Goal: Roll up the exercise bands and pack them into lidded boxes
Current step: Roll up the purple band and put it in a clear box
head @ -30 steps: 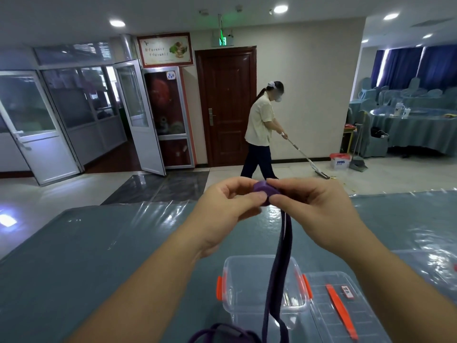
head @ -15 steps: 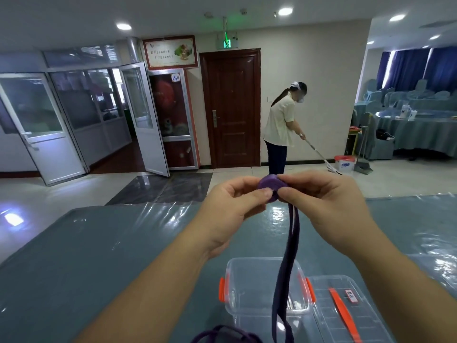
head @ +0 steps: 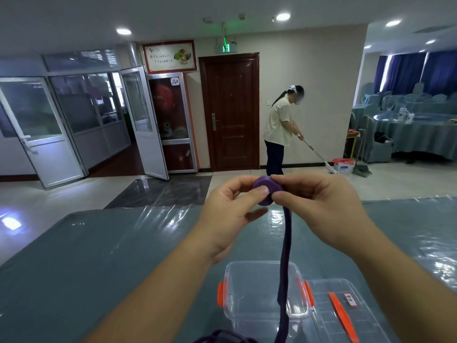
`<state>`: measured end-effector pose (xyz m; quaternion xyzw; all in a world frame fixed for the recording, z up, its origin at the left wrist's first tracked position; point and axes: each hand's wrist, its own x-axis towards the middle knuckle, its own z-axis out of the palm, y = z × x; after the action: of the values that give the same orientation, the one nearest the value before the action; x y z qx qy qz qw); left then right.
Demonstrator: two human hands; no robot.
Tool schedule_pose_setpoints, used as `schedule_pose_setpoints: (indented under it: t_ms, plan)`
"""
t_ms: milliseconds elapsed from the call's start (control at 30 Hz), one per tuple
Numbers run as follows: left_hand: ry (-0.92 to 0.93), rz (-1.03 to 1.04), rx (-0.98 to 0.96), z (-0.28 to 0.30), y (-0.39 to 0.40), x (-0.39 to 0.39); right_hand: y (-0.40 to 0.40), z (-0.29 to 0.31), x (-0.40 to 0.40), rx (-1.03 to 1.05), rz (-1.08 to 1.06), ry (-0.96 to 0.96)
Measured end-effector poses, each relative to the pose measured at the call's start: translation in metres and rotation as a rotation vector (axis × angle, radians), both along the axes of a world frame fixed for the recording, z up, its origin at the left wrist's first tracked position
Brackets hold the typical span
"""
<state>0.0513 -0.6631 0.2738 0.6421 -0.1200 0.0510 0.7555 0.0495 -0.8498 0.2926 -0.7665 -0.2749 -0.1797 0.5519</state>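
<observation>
Fatter purple roll [head: 265, 191] between hands, above open box [head: 262, 293], beside lid [head: 346, 315]

Both bare forearms are raised forward, meeting at centre. The left hand [head: 231, 209] and right hand [head: 319, 206] are curled, thumbs and fingertips pinched together in a shared grip.

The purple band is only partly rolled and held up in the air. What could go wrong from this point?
1. Both hands, left hand and right hand, only pinch the small purple roll; a slip could let it spring loose and unwind.
2. The long unrolled tail hangs over the open clear box and may catch on its rim or orange latch, perhaps dragging the box.
</observation>
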Motion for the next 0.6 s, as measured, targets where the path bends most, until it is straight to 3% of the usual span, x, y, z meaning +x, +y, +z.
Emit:
schedule_pose_setpoints:
  t_ms: [100, 167, 233, 333, 400, 467, 600]
  plan:
    - [-0.113, 0.043, 0.378, 0.010, 0.010, 0.002, -0.007, 0.006, 0.001, -0.144, 0.043, 0.054]
    - [-0.154, 0.035, 0.530, 0.017, 0.016, 0.002, -0.007, 0.009, 0.000, -0.185, 0.052, 0.064]
    - [-0.150, 0.027, 0.460, 0.020, 0.018, 0.002, -0.005, 0.008, 0.001, -0.057, 0.015, 0.041]
    - [-0.035, -0.073, 0.066, 0.017, 0.008, 0.000, -0.001, 0.002, -0.001, 0.098, -0.020, -0.012]
    - [0.021, -0.101, -0.064, 0.012, 0.003, 0.000, 0.000, 0.002, -0.002, 0.090, -0.016, -0.025]
    - [0.014, -0.094, 0.011, 0.012, 0.005, 0.000, -0.003, 0.005, -0.002, 0.055, 0.017, 0.005]
    - [-0.055, -0.046, 0.374, 0.022, 0.014, -0.001, -0.010, 0.013, -0.002, -0.164, 0.047, 0.036]
